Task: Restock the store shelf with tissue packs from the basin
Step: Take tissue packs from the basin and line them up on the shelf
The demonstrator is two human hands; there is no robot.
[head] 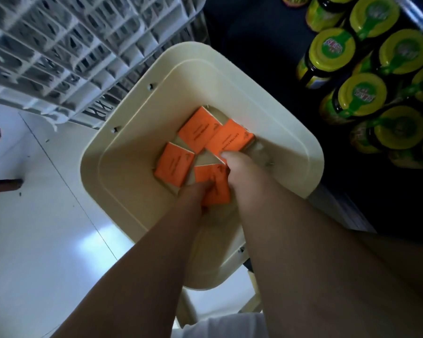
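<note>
Several orange tissue packs lie at the bottom of a cream plastic basin [122, 152]. Both my hands reach down into it. My left hand [195, 191] grips the nearest orange pack [217, 189] by its near left edge. My right hand [239, 172] lies beside that pack, and its thumb presses on the near corner of another orange pack [230, 139]. Two more packs lie loose: one to the left [174, 165] and one at the back [197, 129]. The fingers of both hands are mostly hidden under the backs of the hands.
Jars with yellow-green lids [362, 93] fill a dark shelf on the right, close to the basin's rim. A white lattice crate [66, 45] stands at the upper left, overlapping the basin's far corner. White tiled floor [34, 215] spreads to the left.
</note>
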